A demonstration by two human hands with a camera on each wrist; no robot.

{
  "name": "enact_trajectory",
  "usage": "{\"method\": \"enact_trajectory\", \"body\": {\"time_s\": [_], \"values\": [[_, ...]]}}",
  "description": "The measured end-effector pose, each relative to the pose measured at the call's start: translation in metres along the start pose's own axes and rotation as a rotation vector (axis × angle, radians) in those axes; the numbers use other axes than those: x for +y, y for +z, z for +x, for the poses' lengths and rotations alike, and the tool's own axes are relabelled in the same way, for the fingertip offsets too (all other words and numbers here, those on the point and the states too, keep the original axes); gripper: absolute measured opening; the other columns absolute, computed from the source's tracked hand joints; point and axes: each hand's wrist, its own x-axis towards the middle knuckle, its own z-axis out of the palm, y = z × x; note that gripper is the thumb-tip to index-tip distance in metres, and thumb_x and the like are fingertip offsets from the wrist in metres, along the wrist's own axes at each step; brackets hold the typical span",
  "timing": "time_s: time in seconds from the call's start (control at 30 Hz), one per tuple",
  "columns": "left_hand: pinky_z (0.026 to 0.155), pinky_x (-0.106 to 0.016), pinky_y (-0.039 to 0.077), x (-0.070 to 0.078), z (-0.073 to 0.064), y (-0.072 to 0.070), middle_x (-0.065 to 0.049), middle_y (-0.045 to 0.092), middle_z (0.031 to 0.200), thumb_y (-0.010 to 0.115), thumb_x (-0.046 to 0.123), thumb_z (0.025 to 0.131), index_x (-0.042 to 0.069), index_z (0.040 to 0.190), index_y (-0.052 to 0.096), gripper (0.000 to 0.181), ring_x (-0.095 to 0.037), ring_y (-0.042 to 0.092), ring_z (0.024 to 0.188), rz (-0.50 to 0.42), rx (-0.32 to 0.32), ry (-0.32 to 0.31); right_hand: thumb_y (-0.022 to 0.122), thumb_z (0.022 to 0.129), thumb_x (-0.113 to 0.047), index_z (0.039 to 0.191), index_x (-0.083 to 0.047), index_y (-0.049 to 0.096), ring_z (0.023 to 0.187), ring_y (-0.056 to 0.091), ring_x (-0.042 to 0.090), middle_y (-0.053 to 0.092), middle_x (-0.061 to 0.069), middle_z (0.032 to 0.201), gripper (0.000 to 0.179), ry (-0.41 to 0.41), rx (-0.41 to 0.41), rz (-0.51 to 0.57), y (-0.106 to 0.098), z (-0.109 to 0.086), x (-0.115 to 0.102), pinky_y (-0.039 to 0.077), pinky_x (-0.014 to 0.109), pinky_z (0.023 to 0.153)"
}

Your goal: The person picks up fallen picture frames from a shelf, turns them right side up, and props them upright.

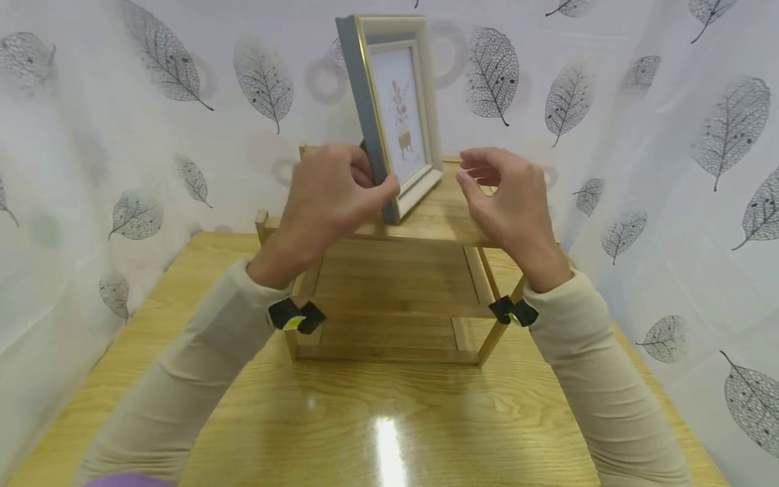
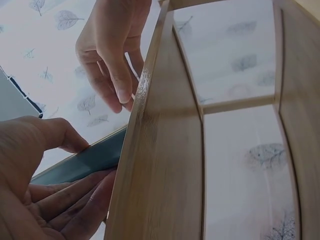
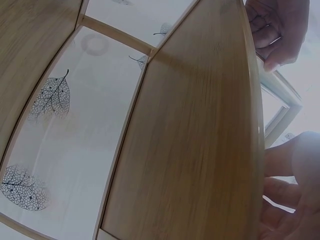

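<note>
A picture frame with a cream front, gold edge line and blue-grey side stands tilted over the top board of a wooden shelf. My left hand grips its lower left side, the thumb at the front corner and the fingers behind. In the left wrist view that hand pinches the blue-grey edge. To the right of the picture frame, my right hand hovers above the board with bent fingers, apart from the frame and holding nothing. The right wrist view shows the frame's cream corner past the shelf board.
The two-tier shelf stands on a shiny wood-grain table. White curtains with a leaf print surround the table at the back and both sides. A small purple patch shows at the lower left edge.
</note>
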Motion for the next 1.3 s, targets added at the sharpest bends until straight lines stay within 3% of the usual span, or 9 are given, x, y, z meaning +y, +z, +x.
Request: {"method": "enact_trajectory", "body": {"time_s": [0.37,0.63,0.73,0.87,0.97,1.17,1.3], "values": [[0.056,-0.029,0.053,-0.006,-0.001,-0.007,-0.003,0.072,0.071,0.067,0.029,0.091,0.004,0.081,0.076,0.028,-0.013,0.066,0.060,-0.024,-0.026,-0.007,0.067,0.094,-0.003,0.116,0.006,0.070,0.097,0.073,0.032,0.073,0.019,0.113,0.024,0.056,-0.030,-0.026,0.002,0.002,0.003,0.059,0.038,0.088],[0.060,-0.029,0.054,-0.012,0.000,-0.010,-0.002,0.074,0.074,0.064,0.026,0.092,0.006,0.079,0.077,0.027,-0.013,0.067,0.063,-0.004,-0.048,0.016,0.067,0.095,-0.007,0.136,0.008,0.055,0.117,0.065,0.037,0.061,0.023,0.134,0.046,0.102,-0.095,-0.015,0.005,0.006,0.006,0.055,0.044,0.097],[0.058,-0.029,0.053,-0.013,0.000,-0.011,-0.002,0.075,0.075,0.063,0.026,0.093,0.007,0.079,0.077,0.027,-0.013,0.068,0.064,-0.002,-0.057,0.024,0.065,0.098,-0.014,0.145,0.006,0.046,0.124,0.060,0.038,0.054,0.024,0.143,0.054,0.151,-0.161,-0.034,0.006,0.009,0.004,0.051,0.046,0.103],[0.058,-0.027,0.052,-0.014,0.001,-0.011,-0.005,0.076,0.082,0.061,0.025,0.094,0.005,0.085,0.078,0.027,-0.016,0.070,0.069,0.000,-0.075,0.015,0.058,0.103,-0.026,0.156,0.002,0.028,0.135,0.050,0.038,0.039,0.024,0.156,0.068,0.241,-0.315,-0.088,0.006,0.014,0.001,0.038,0.048,0.115],[0.059,-0.026,0.051,-0.015,0.001,-0.012,-0.006,0.077,0.087,0.060,0.024,0.095,0.004,0.091,0.078,0.027,-0.017,0.071,0.073,-0.004,-0.091,0.001,0.054,0.105,-0.027,0.158,0.004,0.019,0.138,0.046,0.040,0.033,0.026,0.158,0.071,0.254,-0.394,-0.113,0.006,0.016,0.000,0.030,0.048,0.119],[0.058,-0.027,0.045,-0.016,0.001,-0.013,-0.006,0.077,0.091,0.059,0.024,0.097,0.005,0.095,0.078,0.027,-0.017,0.066,0.072,-0.015,-0.112,-0.029,0.053,0.105,-0.016,0.153,0.008,0.028,0.133,0.051,0.042,0.042,0.028,0.153,0.059,0.241,-0.417,-0.032,0.008,0.020,0.002,0.039,0.047,0.114],[0.065,-0.032,0.048,-0.019,0.002,-0.016,-0.008,0.077,0.093,0.058,0.024,0.097,0.004,0.094,0.076,0.027,-0.021,0.066,0.074,0.000,-0.120,-0.047,0.053,0.104,-0.013,0.151,0.008,0.033,0.130,0.054,0.041,0.049,0.028,0.146,0.055,0.245,-0.386,-0.016,0.007,0.019,0.001,0.044,0.047,0.111]]}}
